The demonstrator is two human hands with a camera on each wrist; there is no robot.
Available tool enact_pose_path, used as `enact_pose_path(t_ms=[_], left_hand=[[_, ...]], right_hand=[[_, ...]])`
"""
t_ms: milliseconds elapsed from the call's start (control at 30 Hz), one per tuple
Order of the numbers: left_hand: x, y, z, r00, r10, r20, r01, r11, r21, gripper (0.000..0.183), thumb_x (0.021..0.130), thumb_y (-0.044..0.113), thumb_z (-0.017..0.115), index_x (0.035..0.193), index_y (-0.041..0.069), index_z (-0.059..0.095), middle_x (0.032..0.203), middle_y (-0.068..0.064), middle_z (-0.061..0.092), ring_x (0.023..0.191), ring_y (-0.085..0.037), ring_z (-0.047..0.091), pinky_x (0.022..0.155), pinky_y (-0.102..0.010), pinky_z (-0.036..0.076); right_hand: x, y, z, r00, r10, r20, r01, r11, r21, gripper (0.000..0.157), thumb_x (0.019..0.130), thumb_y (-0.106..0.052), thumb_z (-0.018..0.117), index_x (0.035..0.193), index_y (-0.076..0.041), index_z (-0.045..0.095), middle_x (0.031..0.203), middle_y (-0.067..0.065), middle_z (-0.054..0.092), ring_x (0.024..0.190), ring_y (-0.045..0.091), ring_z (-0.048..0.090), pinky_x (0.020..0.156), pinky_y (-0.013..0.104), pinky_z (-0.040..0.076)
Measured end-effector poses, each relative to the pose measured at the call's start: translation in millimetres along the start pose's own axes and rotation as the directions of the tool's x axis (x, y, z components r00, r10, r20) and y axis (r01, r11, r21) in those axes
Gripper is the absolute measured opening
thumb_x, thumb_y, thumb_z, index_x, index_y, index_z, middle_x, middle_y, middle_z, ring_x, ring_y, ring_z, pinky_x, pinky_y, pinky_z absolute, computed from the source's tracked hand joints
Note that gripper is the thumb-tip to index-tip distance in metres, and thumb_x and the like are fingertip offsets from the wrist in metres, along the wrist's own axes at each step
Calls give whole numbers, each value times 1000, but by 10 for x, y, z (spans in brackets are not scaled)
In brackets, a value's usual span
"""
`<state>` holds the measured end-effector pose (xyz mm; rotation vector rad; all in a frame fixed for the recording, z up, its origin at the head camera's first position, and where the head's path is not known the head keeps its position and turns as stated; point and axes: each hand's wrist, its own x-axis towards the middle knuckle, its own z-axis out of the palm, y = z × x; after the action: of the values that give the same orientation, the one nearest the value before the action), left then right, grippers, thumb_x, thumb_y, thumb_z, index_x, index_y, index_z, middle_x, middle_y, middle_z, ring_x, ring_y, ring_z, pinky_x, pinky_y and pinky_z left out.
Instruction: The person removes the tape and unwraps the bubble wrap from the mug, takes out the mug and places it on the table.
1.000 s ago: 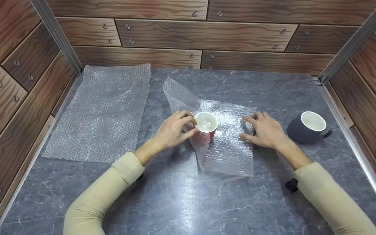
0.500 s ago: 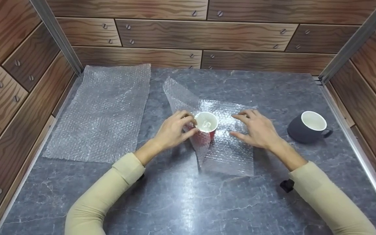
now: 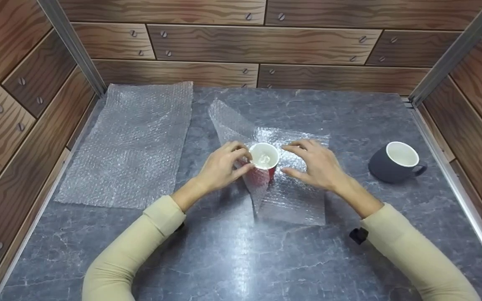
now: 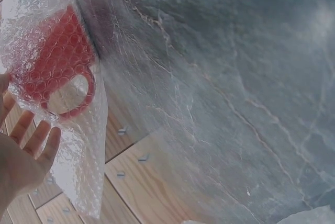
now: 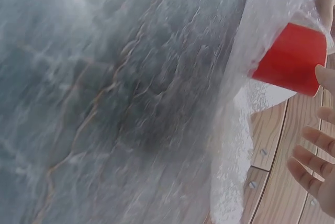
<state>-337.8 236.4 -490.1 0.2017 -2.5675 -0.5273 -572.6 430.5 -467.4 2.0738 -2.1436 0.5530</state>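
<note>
A red mug [image 3: 264, 155] with a white inside stands upright on a sheet of bubble wrap [image 3: 295, 207]. The sheet's left side is folded up over the mug's left and near side. My left hand [image 3: 222, 165] holds this flap against the mug, thumb and fingertips at the rim. Through the bubbles, the left wrist view shows the red handle [image 4: 90, 85]. On the other side, my right hand [image 3: 318, 165] hovers with thumb and fingers spread, fingertips close to the mug's right side. The mug's bare red wall [image 5: 296, 59] shows in the right wrist view.
A second bubble wrap sheet [image 3: 128, 142] lies flat at the left. A dark grey mug [image 3: 391, 169] with a white inside stands at the right, handle pointing right. Wood-patterned walls [image 3: 224, 44] enclose the grey marbled table [image 3: 207, 255] on three sides.
My right hand has moved left, from the sheet's right edge to close beside the red mug. The left hand, mug and folded flap have stayed in place.
</note>
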Motion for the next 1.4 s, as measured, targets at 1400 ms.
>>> enact_pose_path(t_ms=[1400], left_hand=[[26, 39, -58, 999, 21, 36, -22, 1000, 15, 22, 101, 33, 69, 106, 13, 73, 114, -7, 71, 104, -25, 67, 92, -39, 61]], right_hand=[[120, -184, 119, 994, -83, -74, 85, 996, 19, 31, 89, -41, 82, 107, -16, 78, 122, 6, 76, 107, 29, 70, 83, 46, 64]])
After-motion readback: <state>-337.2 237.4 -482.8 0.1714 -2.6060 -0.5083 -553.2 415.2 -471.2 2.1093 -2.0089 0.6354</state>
